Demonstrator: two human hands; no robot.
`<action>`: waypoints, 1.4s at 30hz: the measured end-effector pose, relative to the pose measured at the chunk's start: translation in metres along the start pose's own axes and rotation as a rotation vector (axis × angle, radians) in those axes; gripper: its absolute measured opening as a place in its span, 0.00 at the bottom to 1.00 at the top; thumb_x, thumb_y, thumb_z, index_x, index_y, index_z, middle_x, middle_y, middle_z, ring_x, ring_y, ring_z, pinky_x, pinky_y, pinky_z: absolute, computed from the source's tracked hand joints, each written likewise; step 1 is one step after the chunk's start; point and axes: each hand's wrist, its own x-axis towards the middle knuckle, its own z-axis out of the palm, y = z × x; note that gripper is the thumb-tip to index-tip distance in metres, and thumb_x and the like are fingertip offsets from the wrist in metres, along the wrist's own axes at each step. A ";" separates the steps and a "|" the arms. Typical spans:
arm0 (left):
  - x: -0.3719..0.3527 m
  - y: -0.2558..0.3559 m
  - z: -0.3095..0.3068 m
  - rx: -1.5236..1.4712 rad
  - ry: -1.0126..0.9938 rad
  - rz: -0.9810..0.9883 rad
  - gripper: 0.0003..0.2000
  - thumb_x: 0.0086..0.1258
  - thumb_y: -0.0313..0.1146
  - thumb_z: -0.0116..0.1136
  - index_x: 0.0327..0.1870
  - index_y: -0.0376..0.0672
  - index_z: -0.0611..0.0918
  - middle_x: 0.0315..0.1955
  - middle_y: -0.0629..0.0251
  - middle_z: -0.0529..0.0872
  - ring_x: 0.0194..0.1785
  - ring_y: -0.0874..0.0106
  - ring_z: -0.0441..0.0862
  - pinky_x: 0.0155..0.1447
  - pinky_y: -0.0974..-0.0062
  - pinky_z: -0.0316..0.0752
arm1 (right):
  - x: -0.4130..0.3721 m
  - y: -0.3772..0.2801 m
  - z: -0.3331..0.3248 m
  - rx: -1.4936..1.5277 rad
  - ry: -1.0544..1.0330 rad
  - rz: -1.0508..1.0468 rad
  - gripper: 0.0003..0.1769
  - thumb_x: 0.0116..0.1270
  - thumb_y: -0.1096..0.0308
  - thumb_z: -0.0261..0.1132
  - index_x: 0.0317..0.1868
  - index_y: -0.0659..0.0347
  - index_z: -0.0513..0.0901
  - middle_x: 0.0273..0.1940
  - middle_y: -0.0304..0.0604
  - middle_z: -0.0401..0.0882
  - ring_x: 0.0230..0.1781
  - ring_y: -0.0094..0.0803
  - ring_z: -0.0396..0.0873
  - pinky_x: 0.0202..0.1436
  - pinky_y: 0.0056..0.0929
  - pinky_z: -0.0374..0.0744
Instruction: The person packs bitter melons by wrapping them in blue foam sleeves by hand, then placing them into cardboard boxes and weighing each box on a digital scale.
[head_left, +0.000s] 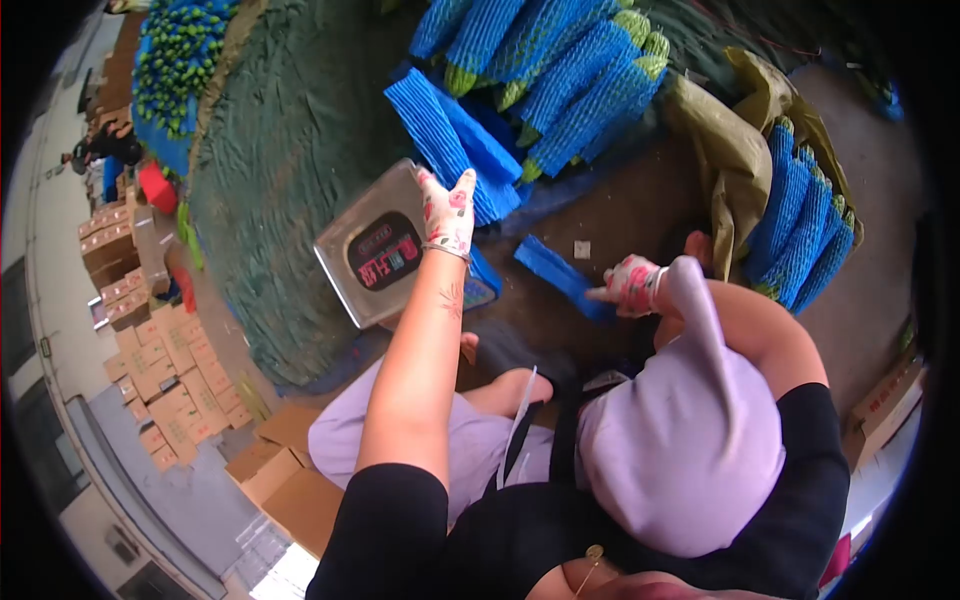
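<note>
Produce packing yard: stacked cartons [160,370], scale [375,250], foam-sleeved fruit [580,70].

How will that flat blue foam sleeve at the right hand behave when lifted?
The blue foam sleeve is probably light and floppy: it looks like thin, ribbed mesh. Its texture suggests it won't slip where the right hand touches it. Lying flat, it is unlikely to roll.

Scale [372,250] plate, just left of left hand [446,212]: dark oval label [385,252], red characters in two rows, small pale line above; strokes too blurred to read. Carton [885,405] well right of right hand [632,284]: red print, illegible. Stacked cartons [160,360] far left of left hand: marks too small to read.
</note>
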 end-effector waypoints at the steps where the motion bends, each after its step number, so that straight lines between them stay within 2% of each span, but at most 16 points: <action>1: 0.010 -0.009 0.004 0.042 0.031 0.001 0.40 0.68 0.43 0.60 0.73 0.32 0.54 0.70 0.37 0.61 0.73 0.52 0.60 0.76 0.66 0.53 | 0.006 0.003 0.006 -0.018 0.057 -0.076 0.36 0.58 0.56 0.66 0.69 0.36 0.67 0.46 0.47 0.79 0.43 0.43 0.83 0.44 0.40 0.81; 3: -0.007 0.001 0.003 0.077 0.138 0.072 0.38 0.68 0.40 0.60 0.73 0.32 0.56 0.69 0.39 0.62 0.74 0.52 0.58 0.76 0.65 0.52 | 0.019 -0.003 0.002 -0.010 0.017 -0.073 0.37 0.59 0.56 0.67 0.70 0.37 0.66 0.50 0.49 0.77 0.45 0.43 0.82 0.45 0.39 0.81; 5: -0.037 0.005 0.010 -0.435 0.115 -0.032 0.22 0.70 0.26 0.56 0.64 0.36 0.69 0.56 0.56 0.76 0.45 0.72 0.78 0.48 0.78 0.75 | 0.054 0.001 0.022 0.036 0.004 -0.036 0.34 0.59 0.56 0.67 0.67 0.41 0.69 0.52 0.49 0.76 0.47 0.43 0.82 0.46 0.39 0.81; 7: -0.069 -0.031 0.020 -0.664 -0.113 -0.075 0.07 0.73 0.28 0.54 0.49 0.40 0.76 0.33 0.71 0.81 0.30 0.82 0.74 0.31 0.84 0.70 | 0.086 0.000 0.035 0.117 -0.079 0.098 0.28 0.58 0.55 0.67 0.60 0.47 0.77 0.53 0.49 0.76 0.47 0.43 0.82 0.48 0.39 0.81; 9: -0.109 -0.044 0.019 -0.516 -0.234 -0.324 0.12 0.72 0.32 0.57 0.52 0.39 0.75 0.33 0.70 0.81 0.31 0.82 0.77 0.34 0.86 0.71 | 0.061 -0.008 0.007 0.130 0.017 -0.047 0.21 0.58 0.55 0.67 0.50 0.52 0.82 0.50 0.48 0.78 0.46 0.44 0.82 0.49 0.40 0.81; 12: -0.155 -0.086 0.036 -0.211 -0.136 -0.314 0.35 0.67 0.42 0.65 0.69 0.38 0.62 0.57 0.59 0.72 0.61 0.70 0.69 0.66 0.71 0.64 | 0.014 -0.020 -0.042 0.473 0.242 -0.058 0.17 0.58 0.57 0.67 0.44 0.55 0.83 0.44 0.46 0.79 0.42 0.46 0.81 0.45 0.43 0.81; 16: -0.164 -0.034 0.039 -0.839 -0.460 -0.318 0.30 0.70 0.37 0.62 0.68 0.40 0.63 0.52 0.66 0.75 0.57 0.74 0.72 0.62 0.75 0.68 | -0.027 -0.038 -0.083 0.277 0.610 -0.191 0.14 0.59 0.59 0.66 0.44 0.52 0.81 0.49 0.46 0.77 0.48 0.44 0.79 0.50 0.47 0.76; 18: -0.125 -0.009 0.038 -0.854 -0.269 -0.171 0.12 0.72 0.28 0.53 0.55 0.42 0.72 0.39 0.65 0.79 0.41 0.75 0.78 0.52 0.74 0.74 | -0.055 -0.036 -0.109 0.440 0.696 -0.291 0.19 0.59 0.64 0.67 0.52 0.52 0.79 0.57 0.49 0.75 0.49 0.47 0.79 0.52 0.44 0.79; 20: -0.072 0.008 0.020 -0.920 -0.134 -0.083 0.12 0.71 0.27 0.53 0.53 0.43 0.72 0.36 0.65 0.80 0.37 0.75 0.79 0.49 0.74 0.74 | -0.087 -0.028 -0.125 0.540 0.911 -0.115 0.19 0.57 0.68 0.68 0.52 0.54 0.80 0.49 0.47 0.80 0.49 0.47 0.80 0.53 0.41 0.81; 23: 0.012 -0.026 0.002 -0.331 -0.013 0.084 0.21 0.68 0.35 0.58 0.58 0.36 0.69 0.47 0.56 0.79 0.49 0.64 0.78 0.59 0.64 0.71 | -0.136 -0.009 -0.102 0.476 1.424 0.212 0.19 0.59 0.80 0.63 0.52 0.60 0.81 0.44 0.46 0.81 0.46 0.42 0.81 0.50 0.35 0.79; 25: 0.039 -0.041 0.004 0.230 0.201 0.213 0.38 0.65 0.45 0.62 0.68 0.29 0.61 0.65 0.47 0.67 0.70 0.57 0.64 0.74 0.62 0.56 | -0.168 -0.010 -0.070 1.273 1.615 0.423 0.15 0.67 0.80 0.59 0.54 0.63 0.80 0.46 0.40 0.80 0.47 0.27 0.78 0.53 0.26 0.76; 26: 0.012 0.021 -0.006 0.332 0.168 0.211 0.38 0.68 0.39 0.60 0.73 0.32 0.56 0.69 0.48 0.60 0.75 0.58 0.56 0.77 0.64 0.50 | -0.182 -0.003 -0.044 1.158 1.756 0.446 0.15 0.69 0.78 0.58 0.55 0.64 0.79 0.48 0.40 0.81 0.49 0.26 0.78 0.56 0.25 0.75; 28: -0.002 0.049 0.027 -0.288 0.020 0.429 0.31 0.71 0.33 0.58 0.71 0.36 0.61 0.65 0.50 0.67 0.70 0.59 0.65 0.74 0.62 0.59 | -0.205 0.005 0.002 1.205 2.015 0.577 0.15 0.71 0.75 0.58 0.56 0.66 0.79 0.50 0.40 0.81 0.51 0.25 0.78 0.59 0.24 0.74; 32: -0.072 0.121 0.100 -0.718 -0.758 0.290 0.21 0.73 0.32 0.56 0.64 0.38 0.71 0.53 0.55 0.81 0.54 0.65 0.82 0.61 0.66 0.76 | -0.254 0.014 0.082 1.382 2.339 0.808 0.16 0.71 0.73 0.60 0.57 0.65 0.79 0.52 0.41 0.80 0.53 0.24 0.77 0.61 0.23 0.73; 37: -0.147 0.187 0.218 -0.793 -1.443 -0.079 0.21 0.76 0.30 0.52 0.67 0.38 0.69 0.61 0.55 0.75 0.62 0.61 0.76 0.64 0.65 0.73 | -0.275 0.056 0.159 1.246 2.276 1.274 0.28 0.67 0.65 0.65 0.65 0.65 0.71 0.56 0.45 0.78 0.56 0.32 0.76 0.63 0.29 0.71; 42: -0.177 0.182 0.334 -0.371 -1.095 0.020 0.35 0.73 0.44 0.56 0.73 0.35 0.58 0.70 0.51 0.64 0.72 0.60 0.62 0.74 0.69 0.55 | -0.311 0.090 0.190 1.155 1.783 1.722 0.39 0.60 0.51 0.70 0.67 0.61 0.69 0.60 0.53 0.74 0.61 0.40 0.73 0.66 0.33 0.69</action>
